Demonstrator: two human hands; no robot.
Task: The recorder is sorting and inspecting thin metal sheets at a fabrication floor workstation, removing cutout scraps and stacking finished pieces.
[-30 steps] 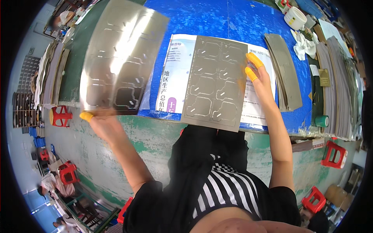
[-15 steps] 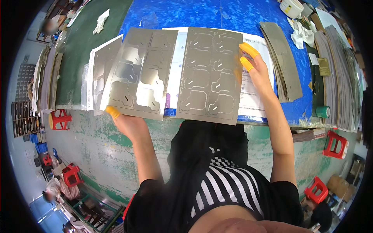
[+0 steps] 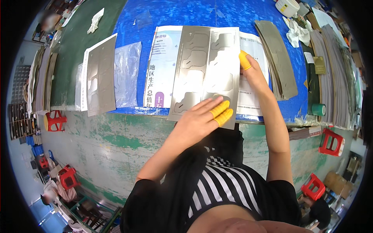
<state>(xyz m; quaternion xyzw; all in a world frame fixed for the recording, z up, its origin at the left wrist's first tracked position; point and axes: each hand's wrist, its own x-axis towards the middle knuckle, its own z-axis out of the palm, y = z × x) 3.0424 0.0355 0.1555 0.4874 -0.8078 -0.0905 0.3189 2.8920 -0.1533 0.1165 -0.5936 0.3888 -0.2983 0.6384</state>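
A grey metal sheet (image 3: pixel 189 75) with rows of cut-out panel shapes lies in front of me on newspaper (image 3: pixel 161 50). Its near end reaches past the table edge. My left hand (image 3: pixel 200 120) rests across its lower right part, fingers stretched out and flat, two of them in yellow finger cots. At the sheet's right edge, my right hand (image 3: pixel 252 70) closes on the margin with a yellow-covered finger; its other fingers are partly hidden. Another similar metal sheet (image 3: pixel 101 73) lies to the left on white paper, away from both hands.
Clear plastic film (image 3: pixel 127 73) lies beside the left sheet on the blue table (image 3: pixel 171 13). A fanned stack of metal sheets (image 3: pixel 278 62) stands at the right, near white gloves (image 3: pixel 297 33), a white tub (image 3: pixel 287 7) and green tape (image 3: pixel 318 109). Red stools (image 3: pixel 331 142) stand on the floor.
My left hand has moved right, from a tilted metal sheet onto the middle one. That tilted sheet no longer hangs at the left, uncovering newspaper and plastic film. My right hand has shifted slightly downward.
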